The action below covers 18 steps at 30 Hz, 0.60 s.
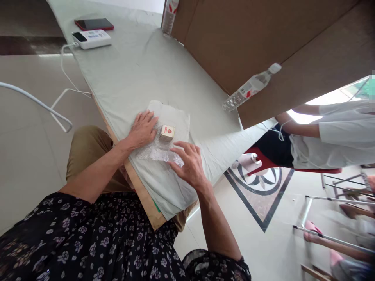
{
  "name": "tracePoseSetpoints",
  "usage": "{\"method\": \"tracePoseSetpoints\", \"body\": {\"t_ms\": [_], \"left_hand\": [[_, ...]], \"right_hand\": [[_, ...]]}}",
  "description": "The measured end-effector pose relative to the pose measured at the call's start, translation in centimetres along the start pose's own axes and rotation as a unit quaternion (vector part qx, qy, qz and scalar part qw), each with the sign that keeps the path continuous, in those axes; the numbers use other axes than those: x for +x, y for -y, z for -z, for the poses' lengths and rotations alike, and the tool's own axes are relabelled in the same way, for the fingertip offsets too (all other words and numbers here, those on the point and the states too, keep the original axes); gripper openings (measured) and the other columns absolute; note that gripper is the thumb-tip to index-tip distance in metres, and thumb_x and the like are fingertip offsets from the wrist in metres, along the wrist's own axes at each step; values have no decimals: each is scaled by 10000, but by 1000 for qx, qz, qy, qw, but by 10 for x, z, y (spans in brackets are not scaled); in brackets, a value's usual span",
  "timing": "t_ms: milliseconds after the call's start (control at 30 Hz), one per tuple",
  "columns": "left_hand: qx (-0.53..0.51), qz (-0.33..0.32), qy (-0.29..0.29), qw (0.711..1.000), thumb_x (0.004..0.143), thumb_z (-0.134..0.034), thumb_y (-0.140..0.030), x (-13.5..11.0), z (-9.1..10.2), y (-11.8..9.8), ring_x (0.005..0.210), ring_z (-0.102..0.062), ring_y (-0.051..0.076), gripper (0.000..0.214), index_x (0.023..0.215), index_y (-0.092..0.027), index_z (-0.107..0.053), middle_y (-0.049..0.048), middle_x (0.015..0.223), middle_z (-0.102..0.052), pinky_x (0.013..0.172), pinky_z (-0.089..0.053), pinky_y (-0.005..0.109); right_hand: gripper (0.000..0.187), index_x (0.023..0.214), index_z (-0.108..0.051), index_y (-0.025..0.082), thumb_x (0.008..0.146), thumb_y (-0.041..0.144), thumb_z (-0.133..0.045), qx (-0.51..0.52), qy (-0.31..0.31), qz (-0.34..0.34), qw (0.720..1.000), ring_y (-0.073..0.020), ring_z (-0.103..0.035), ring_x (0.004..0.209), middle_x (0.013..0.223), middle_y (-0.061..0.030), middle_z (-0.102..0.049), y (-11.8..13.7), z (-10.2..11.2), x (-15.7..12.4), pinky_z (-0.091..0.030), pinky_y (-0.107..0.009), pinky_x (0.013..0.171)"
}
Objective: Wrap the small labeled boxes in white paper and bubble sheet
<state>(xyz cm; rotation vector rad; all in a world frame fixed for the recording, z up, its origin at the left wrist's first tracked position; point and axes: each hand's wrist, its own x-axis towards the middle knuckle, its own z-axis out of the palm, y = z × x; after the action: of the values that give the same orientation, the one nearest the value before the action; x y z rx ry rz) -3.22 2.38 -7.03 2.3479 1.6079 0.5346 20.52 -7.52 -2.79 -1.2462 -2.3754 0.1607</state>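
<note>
One cloth-covered bench (pixel 131 70) carried a paper sheet (pixel 179 117) near its front edge, with open cloth beyond. Bubble wrap (pixel 159 154) lay on the sheet. The left hand (pixel 143 128) lay flat, grip open, just beside the small box (pixel 166 132). The right hand (pixel 190 163), grip spread, touched the wrap.

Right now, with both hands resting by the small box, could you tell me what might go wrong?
The small box sits loose on the bubble wrap; neither the left hand nor the right hand grips it, so a tug on the wrap might tip it.
The wrap lies close to the table edge, so the box could perhaps slide off onto the floor.
</note>
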Motion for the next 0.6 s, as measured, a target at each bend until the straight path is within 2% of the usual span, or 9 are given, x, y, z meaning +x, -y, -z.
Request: {"method": "tracePoseSetpoints", "body": {"t_ms": [133,167,267,367,467,533,600], "left_hand": [[-40,13,-19,999,906,-511,-245,4,-4,5,1600,-293,369,553,1446,-149,-578,181,1666,-427,1308,-197,589],[-54,20,-27,998,897,-526,-240,4,-2,6,1597,-298,369,546,1433,-155,-589,178,1662,-435,1305,-211,584],[-103,15,-56,993,921,-542,-281,-7,11,3,1575,-346,357,503,1400,-149,-614,186,1621,-484,1289,-279,545],[-129,-87,-70,985,949,-595,-446,-30,31,-6,1558,-378,356,514,1389,-184,-633,160,1596,-520,1276,-302,544],[-112,-142,-54,982,798,-797,-528,-47,44,-16,1536,-400,415,583,1281,-216,-700,148,1561,-560,1272,-281,585],[-106,-131,-48,984,803,-803,-424,-48,46,-22,1514,-440,408,359,1088,-215,-742,139,1522,-603,1259,-302,585],[-127,-100,-53,985,857,-727,-317,-43,43,-27,1460,-522,367,115,886,-207,-710,133,1454,-663,1225,-365,554]], "right_hand": [[154,1120,-707,206,974,243,-679,-101,13,30,994,-276,-652,1159,1297,-120,-739,15,-12,-22,-432,-441,1010],[116,1079,-709,206,988,192,-638,-114,0,32,993,-259,-662,1122,1255,-110,-757,16,-16,-23,-427,-433,1005],[186,981,-700,219,1013,116,-549,-115,-55,26,991,-213,-685,1011,1142,-70,-795,14,-23,-18,-419,-408,980],[174,989,-689,222,1046,182,-529,-77,-94,-9,992,-208,-696,983,1124,-67,-800,9,-19,-7,-424,-399,953],[216,973,-672,221,1075,245,-483,-36,-115,-51,991,-203,-701,916,1028,-66,-799,2,-15,4,-430,-380,913],[214,965,-662,224,1076,284,-490,-15,-118,-68,991,-201,-699,873,945,-51,-787,-4,-14,8,-431,-370,897],[172,976,-662,225,1052,332,-551,1,-112,-72,991,-207,-700,866,906,-43,-775,-8,-14,11,-433,-371,901]]}}
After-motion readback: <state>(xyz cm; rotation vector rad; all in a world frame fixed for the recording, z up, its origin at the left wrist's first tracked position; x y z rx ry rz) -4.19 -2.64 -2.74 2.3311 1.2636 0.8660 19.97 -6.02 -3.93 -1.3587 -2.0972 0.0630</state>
